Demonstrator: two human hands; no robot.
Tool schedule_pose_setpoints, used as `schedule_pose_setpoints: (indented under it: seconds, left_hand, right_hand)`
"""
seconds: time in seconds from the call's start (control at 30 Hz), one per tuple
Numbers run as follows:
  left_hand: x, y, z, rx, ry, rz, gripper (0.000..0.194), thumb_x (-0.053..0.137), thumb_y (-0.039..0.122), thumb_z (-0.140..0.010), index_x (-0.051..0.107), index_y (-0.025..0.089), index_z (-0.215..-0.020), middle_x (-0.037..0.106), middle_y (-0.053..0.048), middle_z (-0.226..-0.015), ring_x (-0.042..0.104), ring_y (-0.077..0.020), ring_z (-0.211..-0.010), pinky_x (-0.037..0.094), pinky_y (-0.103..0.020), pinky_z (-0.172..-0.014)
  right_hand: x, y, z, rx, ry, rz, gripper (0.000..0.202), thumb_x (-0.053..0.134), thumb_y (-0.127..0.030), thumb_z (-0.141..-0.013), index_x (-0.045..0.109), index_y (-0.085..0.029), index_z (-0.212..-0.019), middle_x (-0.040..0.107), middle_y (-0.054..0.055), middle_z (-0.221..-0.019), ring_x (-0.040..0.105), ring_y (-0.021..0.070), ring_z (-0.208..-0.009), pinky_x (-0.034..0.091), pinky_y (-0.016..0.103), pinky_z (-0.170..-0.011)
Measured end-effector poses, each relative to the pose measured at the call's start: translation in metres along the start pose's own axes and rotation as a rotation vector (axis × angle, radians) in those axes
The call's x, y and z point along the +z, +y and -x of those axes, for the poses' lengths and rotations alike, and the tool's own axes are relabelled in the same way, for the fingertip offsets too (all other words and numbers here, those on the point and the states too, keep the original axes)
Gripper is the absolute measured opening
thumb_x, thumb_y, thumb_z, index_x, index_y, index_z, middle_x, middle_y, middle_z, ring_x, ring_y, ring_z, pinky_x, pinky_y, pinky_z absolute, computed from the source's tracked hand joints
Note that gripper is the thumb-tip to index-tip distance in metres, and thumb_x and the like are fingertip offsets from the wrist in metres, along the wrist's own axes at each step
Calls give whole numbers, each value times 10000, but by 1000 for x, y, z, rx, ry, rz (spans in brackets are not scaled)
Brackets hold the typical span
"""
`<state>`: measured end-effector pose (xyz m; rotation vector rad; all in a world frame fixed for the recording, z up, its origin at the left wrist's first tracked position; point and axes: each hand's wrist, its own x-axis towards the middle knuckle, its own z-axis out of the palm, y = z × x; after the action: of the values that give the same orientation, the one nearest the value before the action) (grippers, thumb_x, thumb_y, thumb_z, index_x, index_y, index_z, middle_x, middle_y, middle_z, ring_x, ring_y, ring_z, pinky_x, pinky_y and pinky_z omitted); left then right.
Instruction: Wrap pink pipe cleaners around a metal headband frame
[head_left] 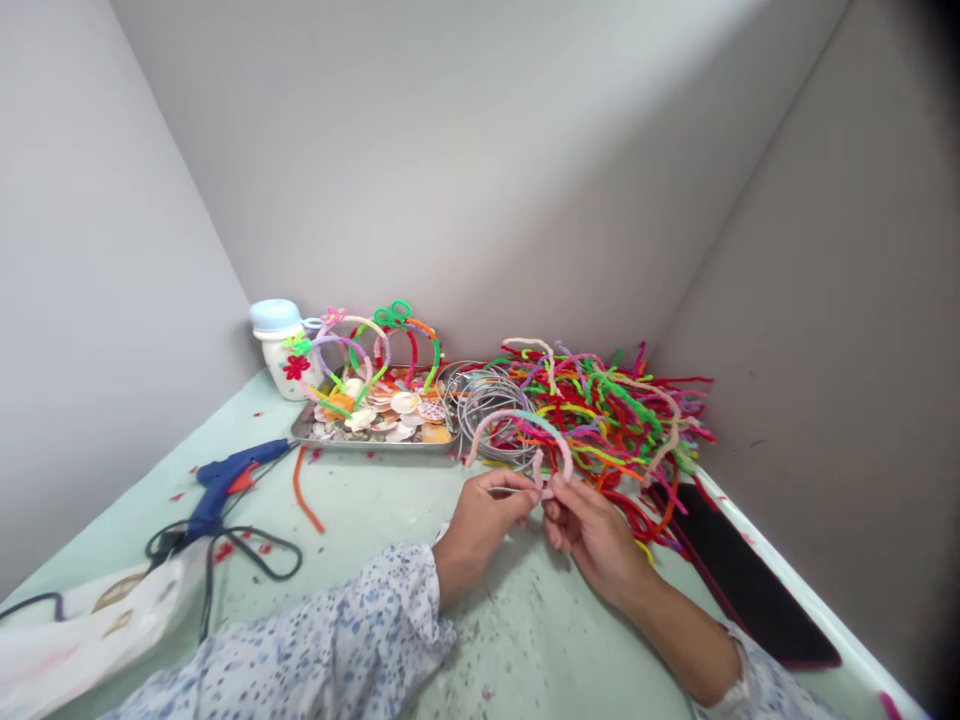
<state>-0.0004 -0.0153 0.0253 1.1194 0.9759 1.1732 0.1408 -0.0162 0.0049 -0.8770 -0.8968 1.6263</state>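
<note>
A curved band [523, 416] wrapped in pink and pale blue fuzzy stem arches up above my hands. Its right end is pinched between the thumb and fingers of my right hand [596, 530]. My left hand [484, 520] is closed at the fingertips on a thin grey wire end, close to the right fingertips. A short piece of pink fuzzy stem [538, 468] sticks up between the two hands. Behind the band lie a coil of grey wire [491, 400] and a heap of colourful fuzzy stems [622, 410].
A metal tray [375, 446] holds shells and several wrapped hoops. A white jar [281, 365] with a blue lid stands behind left. A blue glue gun [225, 480] with its cord, an orange stem [303, 495] and a plastic bag [112, 625] lie left; a black mat [750, 580] lies right.
</note>
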Motion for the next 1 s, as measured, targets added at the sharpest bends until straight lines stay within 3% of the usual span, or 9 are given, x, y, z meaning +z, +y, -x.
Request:
schedule_pose_setpoints:
  seconds: [0.33, 0.5, 0.73, 1.0]
  left_hand:
    - [-1, -2, -2, 2, 2, -93, 112, 642, 220, -688, 668, 116, -718, 592, 0, -600, 479, -81, -515, 377, -201, -525]
    - [-1, -4, -1, 67, -9, -127, 109, 620, 213, -717, 655, 110, -724, 613, -16, -638, 506, -90, -540, 391, -205, -537]
    - [-2, -5, -1, 201, 2, -271, 116, 586, 183, -752, 690, 133, -763, 647, -51, -772, 586, -155, -739, 447, -244, -674]
    - [-2, -3, 0, 270, 21, -354, 120, 573, 153, -764, 692, 145, -760, 646, -43, -761, 589, -158, -760, 441, -244, -692]
  right_hand:
    - [0, 0, -3, 26, 29, 3, 268, 619, -394, -805, 550, -150, -717, 510, -41, -566, 482, 52, -383, 318, 151, -351]
    - [-1, 0, -3, 48, 27, 15, 273, 605, -412, -813, 555, -152, -743, 509, -41, -568, 493, 55, -382, 321, 146, -347]
    - [-1, -1, -2, 43, 28, -8, 280, 606, -413, -811, 551, -152, -726, 495, -40, -569, 481, 52, -376, 307, 149, -339]
    - [0, -1, -2, 43, 35, -16, 269, 617, -395, -809, 556, -150, -715, 501, -37, -580, 492, 53, -395, 325, 151, -352]
